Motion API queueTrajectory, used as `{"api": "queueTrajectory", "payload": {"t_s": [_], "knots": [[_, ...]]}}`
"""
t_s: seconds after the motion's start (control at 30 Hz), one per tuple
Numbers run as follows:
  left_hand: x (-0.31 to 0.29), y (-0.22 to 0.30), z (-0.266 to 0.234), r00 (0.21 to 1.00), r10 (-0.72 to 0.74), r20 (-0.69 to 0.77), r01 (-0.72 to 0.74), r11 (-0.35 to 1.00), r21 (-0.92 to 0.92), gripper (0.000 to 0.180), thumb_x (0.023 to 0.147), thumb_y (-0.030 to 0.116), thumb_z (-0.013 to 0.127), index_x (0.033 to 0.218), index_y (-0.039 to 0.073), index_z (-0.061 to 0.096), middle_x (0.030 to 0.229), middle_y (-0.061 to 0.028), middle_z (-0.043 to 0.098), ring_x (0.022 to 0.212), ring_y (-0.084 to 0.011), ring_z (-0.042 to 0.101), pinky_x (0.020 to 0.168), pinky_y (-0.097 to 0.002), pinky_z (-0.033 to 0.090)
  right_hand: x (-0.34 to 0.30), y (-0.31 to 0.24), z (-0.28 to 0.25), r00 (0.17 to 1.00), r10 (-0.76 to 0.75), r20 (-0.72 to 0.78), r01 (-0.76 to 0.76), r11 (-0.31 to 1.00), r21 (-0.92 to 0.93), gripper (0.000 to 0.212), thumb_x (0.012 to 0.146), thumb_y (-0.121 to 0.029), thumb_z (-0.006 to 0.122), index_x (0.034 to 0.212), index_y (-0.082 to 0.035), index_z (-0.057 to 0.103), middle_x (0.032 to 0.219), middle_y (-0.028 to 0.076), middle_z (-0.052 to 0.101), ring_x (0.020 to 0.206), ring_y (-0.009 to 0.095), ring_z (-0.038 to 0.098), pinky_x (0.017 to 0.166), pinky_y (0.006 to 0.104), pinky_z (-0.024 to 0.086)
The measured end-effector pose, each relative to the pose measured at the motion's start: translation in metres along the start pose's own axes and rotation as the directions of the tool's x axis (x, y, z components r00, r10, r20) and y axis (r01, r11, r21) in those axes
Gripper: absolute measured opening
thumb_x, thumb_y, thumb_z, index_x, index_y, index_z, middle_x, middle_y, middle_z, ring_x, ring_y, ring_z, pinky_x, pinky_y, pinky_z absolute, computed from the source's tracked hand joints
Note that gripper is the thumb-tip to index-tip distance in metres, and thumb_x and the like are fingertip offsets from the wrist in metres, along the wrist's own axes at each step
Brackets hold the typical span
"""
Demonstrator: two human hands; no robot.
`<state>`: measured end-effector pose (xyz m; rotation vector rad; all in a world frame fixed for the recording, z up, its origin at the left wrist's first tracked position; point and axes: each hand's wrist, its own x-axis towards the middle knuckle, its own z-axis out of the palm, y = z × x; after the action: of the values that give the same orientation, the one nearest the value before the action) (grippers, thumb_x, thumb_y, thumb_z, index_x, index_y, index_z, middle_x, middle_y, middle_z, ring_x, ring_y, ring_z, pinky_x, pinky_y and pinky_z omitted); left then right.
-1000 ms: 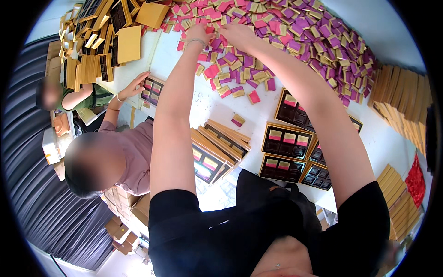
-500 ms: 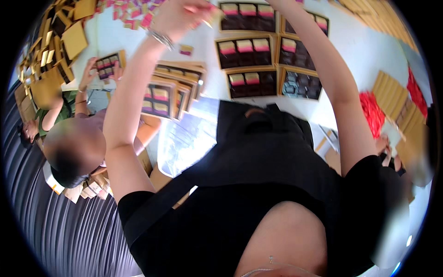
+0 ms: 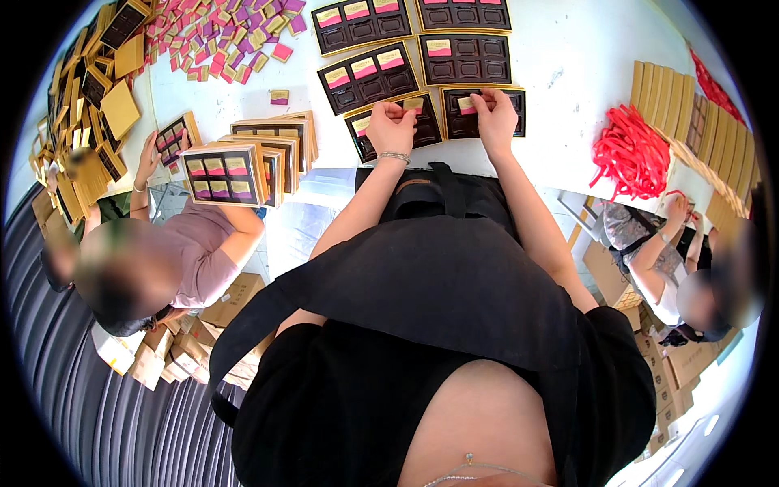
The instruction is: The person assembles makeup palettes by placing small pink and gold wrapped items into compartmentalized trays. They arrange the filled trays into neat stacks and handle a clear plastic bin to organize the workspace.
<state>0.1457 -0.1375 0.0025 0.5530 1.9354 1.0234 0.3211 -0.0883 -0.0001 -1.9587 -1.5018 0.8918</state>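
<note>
Two columns of black six-pocket trays in gold-edged boxes lie before me. My left hand (image 3: 392, 128) is over the nearest left tray (image 3: 432, 130), fingers closed at a small gold-and-pink wrapped square (image 3: 414, 105) in its far right pocket. Over the nearest right tray (image 3: 508, 129), my right hand (image 3: 497, 120) pinches the edge of another wrapped square (image 3: 466, 105) at the far left pocket. Beyond it, a tray (image 3: 475, 65) has one square in its far left pocket. The left tray (image 3: 372, 83) beyond my left hand has its far row filled.
Stacked filled boxes (image 3: 223, 177) stand at the left, with a lone wrapped square (image 3: 279, 96) beyond them. Many loose squares (image 3: 231, 36) lie farther back. Red ribbons (image 3: 629, 154) and gold boxes (image 3: 661, 97) are at the right. Co-workers sit on both sides.
Both hands have come back from the far side to the nearest trays. The nearest right tray now has a square at its far left pocket, and the view has shifted.
</note>
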Motion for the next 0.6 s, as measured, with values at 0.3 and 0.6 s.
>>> {"api": "queueTrajectory", "payload": {"t_s": [0.3, 0.6], "knots": [[-0.011, 0.006, -0.036, 0.842, 0.399, 0.363, -0.536, 0.547, 0.642, 0.039, 0.079, 0.023, 0.073, 0.11, 0.004, 0.059, 0.122, -0.0139, 0.059, 0.106, -0.0259, 0.061, 0.082, -0.0408, 0.051, -0.035, 0.008, -0.019, 0.745, -0.56, 0.364, 0.662, 0.69, -0.294, 0.059, 0.084, -0.019, 0.067, 0.136, 0.0, 0.046, 0.146, 0.014, 0.04, 0.138, 0.032, 0.034, 0.111, 0.0464, 0.031], [0.0, -0.016, -0.044, 0.403, 0.45, 0.797, -0.861, -0.11, 0.497, 0.065, 0.084, 0.04, 0.064, 0.138, 0.008, 0.046, 0.149, -0.0058, 0.039, 0.137, -0.0199, 0.035, 0.11, -0.0598, 0.022, -0.03, 0.026, -0.021, 0.702, -0.472, 0.533, 0.704, 0.575, -0.417, 0.072, 0.086, -0.039, 0.062, 0.145, -0.005, 0.035, 0.153, 0.007, 0.031, 0.142, 0.025, 0.027, 0.114, 0.0538, 0.019]]}}
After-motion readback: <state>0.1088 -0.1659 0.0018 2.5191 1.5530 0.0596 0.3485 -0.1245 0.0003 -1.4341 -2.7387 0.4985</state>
